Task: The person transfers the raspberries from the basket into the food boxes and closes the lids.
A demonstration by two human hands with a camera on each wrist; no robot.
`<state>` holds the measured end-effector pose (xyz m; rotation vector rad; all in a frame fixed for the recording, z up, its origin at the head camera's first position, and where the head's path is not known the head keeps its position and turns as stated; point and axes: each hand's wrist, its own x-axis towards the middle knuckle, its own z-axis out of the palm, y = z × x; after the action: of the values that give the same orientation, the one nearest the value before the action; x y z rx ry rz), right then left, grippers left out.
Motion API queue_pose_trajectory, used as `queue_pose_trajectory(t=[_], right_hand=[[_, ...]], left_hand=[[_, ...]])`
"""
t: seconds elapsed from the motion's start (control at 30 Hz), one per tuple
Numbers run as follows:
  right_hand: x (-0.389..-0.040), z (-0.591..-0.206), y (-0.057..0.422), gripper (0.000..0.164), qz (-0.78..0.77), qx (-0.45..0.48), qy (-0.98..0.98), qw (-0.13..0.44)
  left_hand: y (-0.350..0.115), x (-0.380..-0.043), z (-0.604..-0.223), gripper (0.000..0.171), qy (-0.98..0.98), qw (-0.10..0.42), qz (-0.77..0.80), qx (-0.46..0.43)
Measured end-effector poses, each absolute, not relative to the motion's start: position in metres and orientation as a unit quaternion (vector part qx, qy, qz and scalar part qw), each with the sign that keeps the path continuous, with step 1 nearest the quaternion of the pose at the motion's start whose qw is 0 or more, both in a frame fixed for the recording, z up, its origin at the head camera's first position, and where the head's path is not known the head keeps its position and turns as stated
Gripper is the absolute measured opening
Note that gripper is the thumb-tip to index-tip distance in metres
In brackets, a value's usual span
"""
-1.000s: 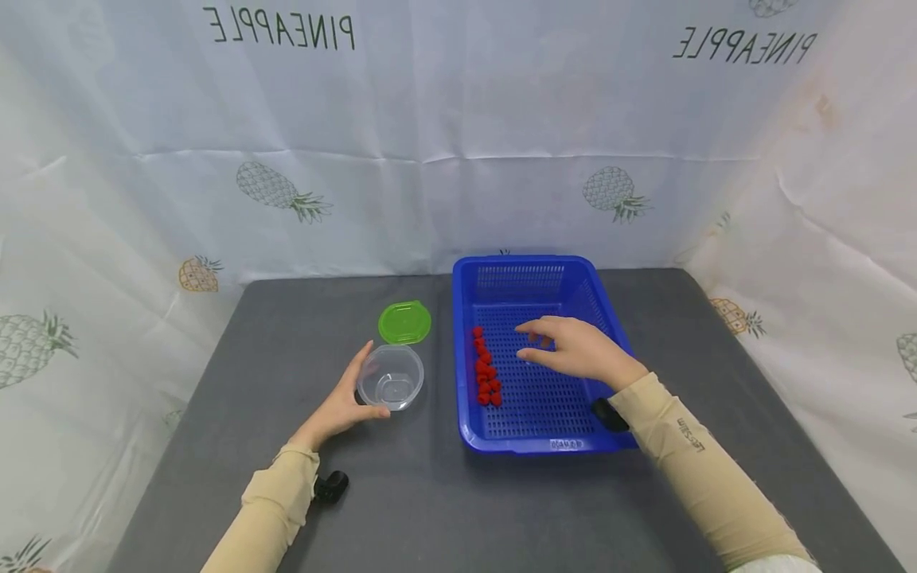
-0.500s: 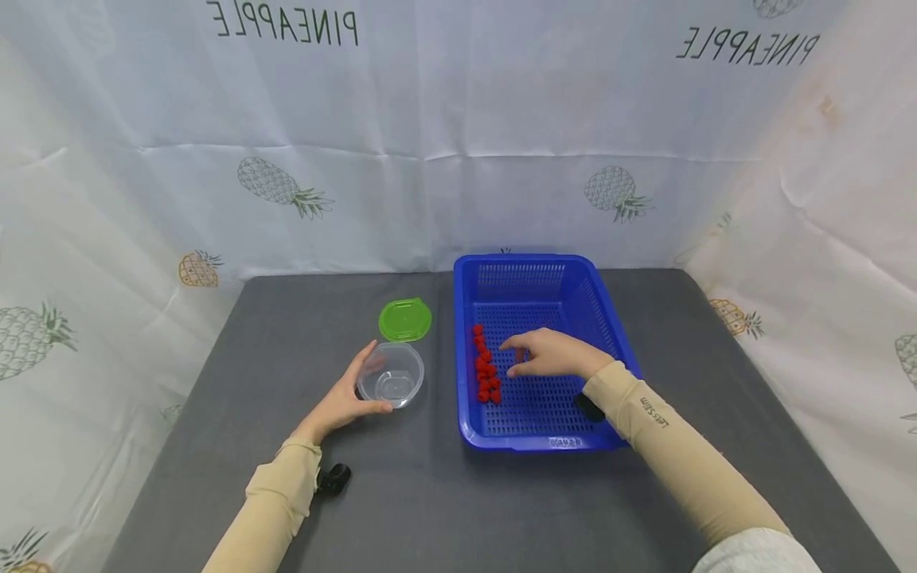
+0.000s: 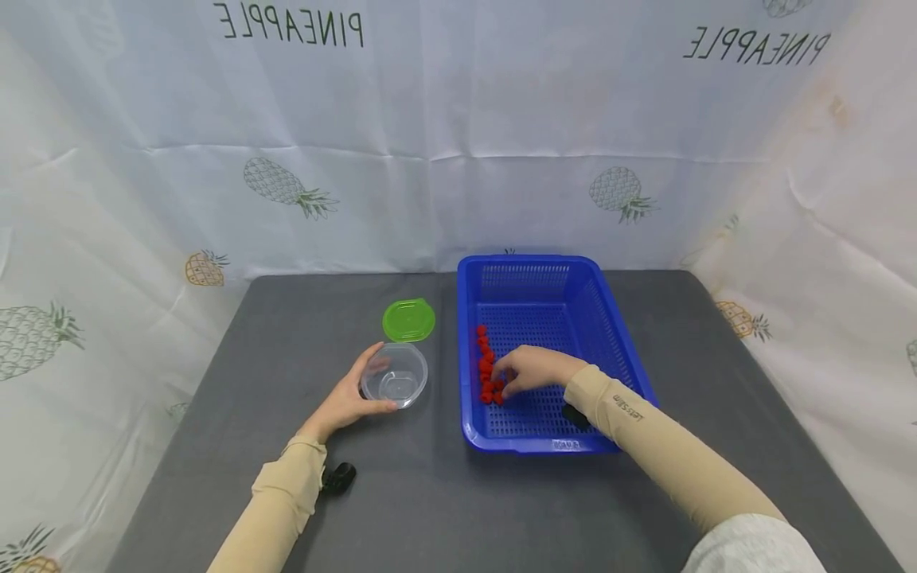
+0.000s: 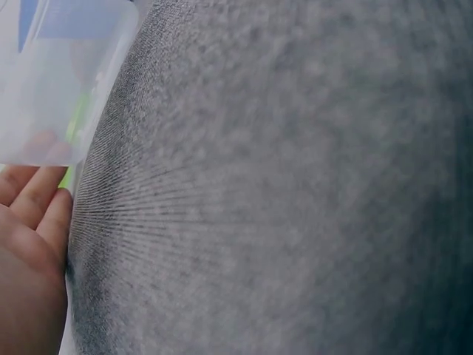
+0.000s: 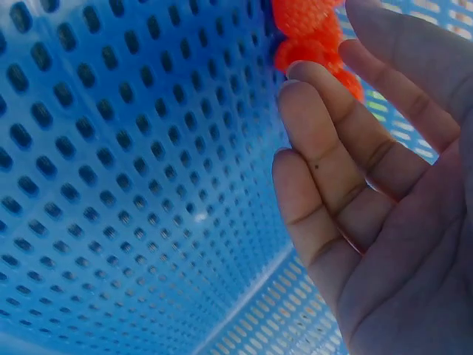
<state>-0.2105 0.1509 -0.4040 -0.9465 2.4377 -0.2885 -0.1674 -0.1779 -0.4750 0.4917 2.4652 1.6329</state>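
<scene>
Reaching right hand (image 3: pixel 533 368): lower and further left than a second ago, just beside the red pieces (image 3: pixel 486 360); fingers loosely bent, contact unclear.
Left hand (image 3: pixel 344 402): unchanged, grasping the clear bowl (image 3: pixel 396 387).
Blue basket (image 3: pixel 467 358) room: pieces line left wall; bare floor beyond hand.
Count: one bowl, basket, green lid (image 3: pixel 409 320); pieces partly hidden.

The head view looks forward and down over the counter (image 3: pixel 401 493) to its far edge; the left wrist's, close, apparently skims that surface; the right wrist's, close, shares the blue basket (image 3: pixel 516 446).
</scene>
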Motion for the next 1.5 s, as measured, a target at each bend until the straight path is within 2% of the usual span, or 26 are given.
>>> queue_pose_trajectory(t=[0.27,0.6,0.9,1.5], right_hand=[[-0.208,-0.409,0.146,0.015,-0.074,-0.354,0.897,0.253],[-0.208,-0.414,0.143,0.019,-0.042,-0.358,0.905,0.227],[-0.207,-0.419,0.143,0.015,-0.026,-0.375,0.905,0.198],[-0.207,-0.419,0.155,0.014,-0.155,-0.339,0.891,0.260]], left_hand=[[-0.182,-0.173,-0.491,0.103,0.826,0.064,0.534,0.169],[-0.173,-0.164,-0.466,0.101,0.817,0.077,0.549,0.158],[-0.173,-0.162,-0.464,0.099,0.815,0.076,0.551,0.163],[-0.173,-0.161,-0.465,0.100,0.812,0.070,0.555,0.167]])
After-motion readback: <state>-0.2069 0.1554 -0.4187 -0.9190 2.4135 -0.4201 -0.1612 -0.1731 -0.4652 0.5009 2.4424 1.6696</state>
